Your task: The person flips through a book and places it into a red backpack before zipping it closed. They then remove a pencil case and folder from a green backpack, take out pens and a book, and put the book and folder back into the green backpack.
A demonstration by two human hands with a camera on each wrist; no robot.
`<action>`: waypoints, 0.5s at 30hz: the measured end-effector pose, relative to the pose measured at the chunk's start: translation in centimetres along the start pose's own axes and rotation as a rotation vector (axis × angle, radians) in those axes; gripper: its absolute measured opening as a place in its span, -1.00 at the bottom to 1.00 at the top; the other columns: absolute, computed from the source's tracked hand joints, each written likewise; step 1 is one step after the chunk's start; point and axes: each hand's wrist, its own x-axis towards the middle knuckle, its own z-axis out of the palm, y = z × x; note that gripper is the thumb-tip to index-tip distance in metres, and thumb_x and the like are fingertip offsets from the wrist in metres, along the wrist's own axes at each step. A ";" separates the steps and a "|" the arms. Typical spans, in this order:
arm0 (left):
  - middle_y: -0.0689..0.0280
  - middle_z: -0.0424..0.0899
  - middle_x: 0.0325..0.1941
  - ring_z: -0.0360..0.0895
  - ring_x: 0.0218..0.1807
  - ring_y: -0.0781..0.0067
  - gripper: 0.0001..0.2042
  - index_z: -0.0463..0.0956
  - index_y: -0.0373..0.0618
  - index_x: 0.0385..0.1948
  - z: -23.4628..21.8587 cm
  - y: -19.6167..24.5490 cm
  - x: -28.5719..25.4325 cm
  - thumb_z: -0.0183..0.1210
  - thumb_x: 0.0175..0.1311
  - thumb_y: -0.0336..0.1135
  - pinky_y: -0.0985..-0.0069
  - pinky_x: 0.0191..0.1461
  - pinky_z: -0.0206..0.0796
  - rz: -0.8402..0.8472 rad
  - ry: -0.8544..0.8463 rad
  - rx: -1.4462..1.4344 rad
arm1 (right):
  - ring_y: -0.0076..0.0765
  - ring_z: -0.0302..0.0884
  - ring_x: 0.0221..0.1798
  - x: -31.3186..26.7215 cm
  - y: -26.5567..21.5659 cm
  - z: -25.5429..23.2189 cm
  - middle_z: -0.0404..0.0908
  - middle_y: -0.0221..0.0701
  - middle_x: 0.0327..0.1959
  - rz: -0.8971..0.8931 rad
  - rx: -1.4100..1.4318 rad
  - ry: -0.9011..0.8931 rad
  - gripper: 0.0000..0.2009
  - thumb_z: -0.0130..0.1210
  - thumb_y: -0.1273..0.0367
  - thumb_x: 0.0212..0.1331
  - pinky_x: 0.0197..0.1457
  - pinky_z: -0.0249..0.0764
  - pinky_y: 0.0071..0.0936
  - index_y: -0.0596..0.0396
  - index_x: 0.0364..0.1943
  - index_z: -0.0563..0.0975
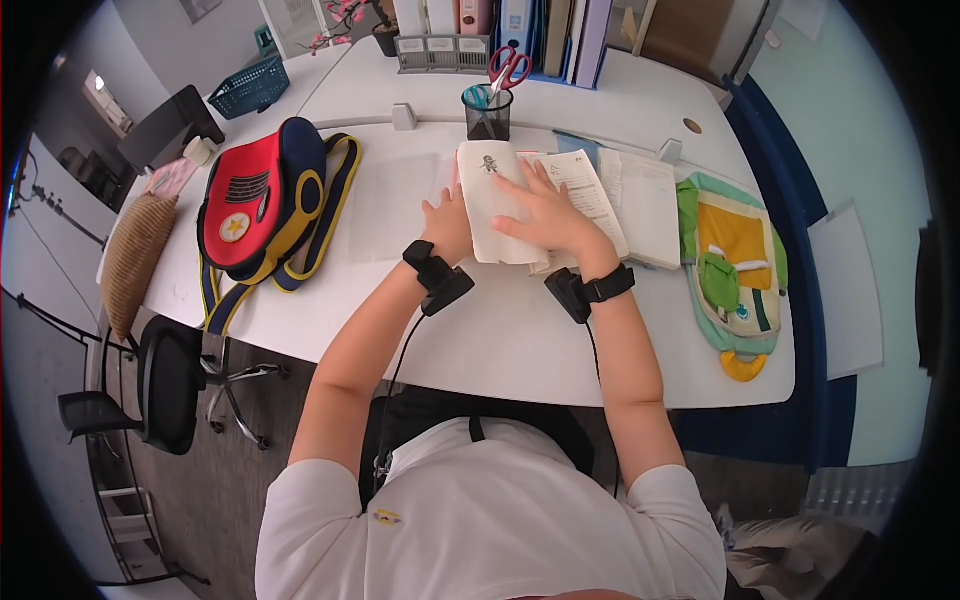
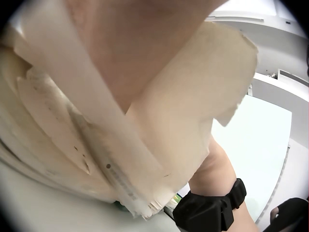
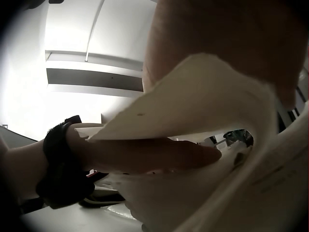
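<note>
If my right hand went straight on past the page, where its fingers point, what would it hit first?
Beyond the page, your right hand would probably meet the black mesh pen cup first. Your fingers are spread, so the exact line is uncertain.

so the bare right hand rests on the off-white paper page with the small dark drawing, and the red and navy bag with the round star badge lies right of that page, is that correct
Not quite: the head view shows the red and navy bag lying left of the page; the bare right hand does rest on that page.
</note>
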 end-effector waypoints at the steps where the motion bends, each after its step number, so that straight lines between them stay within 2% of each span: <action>1: -0.06 0.26 0.18 0.10 0.30 -0.15 -0.16 0.11 -0.16 0.25 0.2 0.1 0.1 0.19 -0.06 0.12 -0.26 0.16 -0.01 -0.010 0.016 0.000 | 0.03 -0.42 0.48 0.0 -0.3 0.2 -0.17 -0.12 0.43 -0.021 -0.008 -0.009 -0.37 0.02 -0.11 0.05 0.39 -0.37 0.14 -0.27 0.23 0.32; 2: -0.07 0.26 0.17 0.10 0.31 -0.13 -0.17 0.13 -0.16 0.24 0.3 0.1 0.1 0.19 -0.06 0.12 -0.26 0.15 0.00 -0.019 0.032 0.000 | 0.03 -0.45 0.48 0.0 -0.4 0.4 -0.19 -0.12 0.43 -0.042 -0.015 -0.019 -0.39 0.00 -0.12 0.06 0.38 -0.40 0.18 -0.30 0.22 0.33; 5: -0.04 0.37 0.03 0.29 0.17 -0.08 -0.23 0.21 -0.25 0.15 -0.1 -0.2 0.2 0.20 -0.06 0.09 -0.12 0.06 0.19 0.026 0.004 0.047 | -0.03 -0.49 0.49 0.1 -0.7 0.5 -0.17 -0.15 0.43 -0.060 -0.040 -0.076 -0.40 -0.10 -0.19 0.07 0.37 -0.47 0.23 -0.32 0.19 0.37; 8: 0.01 0.46 -0.12 0.46 -0.04 -0.01 -0.37 0.30 -0.33 0.00 -0.7 0.1 0.5 0.19 -0.03 0.00 0.10 -0.07 0.37 -0.034 -0.016 -0.020 | -0.08 -0.49 0.49 0.2 -0.4 0.6 -0.15 -0.17 0.43 -0.019 -0.112 -0.120 -0.40 -0.20 -0.24 0.09 0.36 -0.50 0.24 -0.32 0.15 0.41; 11: 0.03 0.49 -0.18 0.53 -0.20 0.00 -0.48 0.32 -0.36 -0.11 -1.6 1.1 0.1 0.16 -0.02 -0.11 0.26 -0.18 0.45 -0.160 0.049 -0.123 | -0.12 -0.47 0.49 0.1 -0.1 0.5 -0.15 -0.18 0.43 0.051 -0.154 -0.159 -0.40 -0.26 -0.24 0.12 0.36 -0.52 0.24 -0.29 0.12 0.45; 15: 0.01 0.47 -0.21 0.54 -0.26 -0.02 -0.58 0.31 -0.32 -0.15 -1.5 1.0 0.0 0.12 -0.03 -0.25 0.22 -0.22 0.45 -0.114 0.167 -0.167 | -0.13 -0.43 0.49 0.1 0.5 0.7 -0.15 -0.19 0.43 0.093 -0.165 -0.163 -0.39 -0.27 -0.23 0.12 0.38 -0.50 0.20 -0.24 0.10 0.47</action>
